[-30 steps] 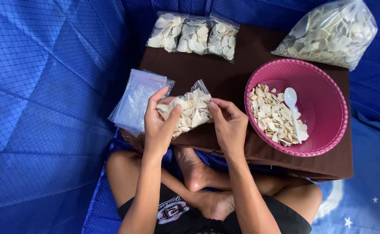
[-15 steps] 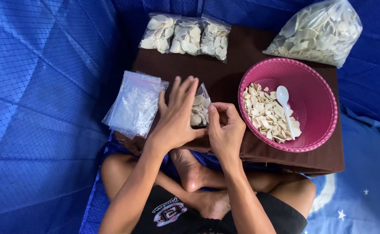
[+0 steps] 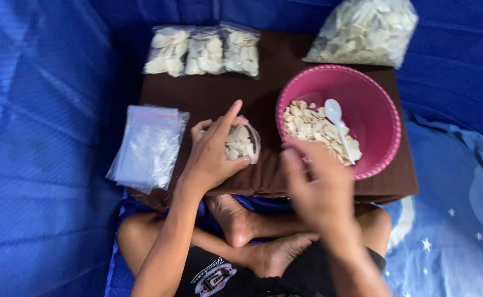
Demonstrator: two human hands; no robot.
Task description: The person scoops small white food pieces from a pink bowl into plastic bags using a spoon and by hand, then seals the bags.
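1. Since the earlier frame the right hand point(image 3: 318, 190) has let go of the small filled bag point(image 3: 239, 143) and pulled back toward the lower centre of the frame, blurred, fingers loosely spread and holding nothing.
2. The left hand point(image 3: 214, 151) alone grips the small filled bag at mid-frame on the brown cloth point(image 3: 263, 99), fingers curled round it, index finger raised.
3. Just right sits the pink bowl point(image 3: 384, 126) with chips and a white spoon point(image 3: 337, 124).
4. Empty clear bags point(image 3: 148, 146) lie at the left; three packed bags point(image 3: 203, 50) line the top.
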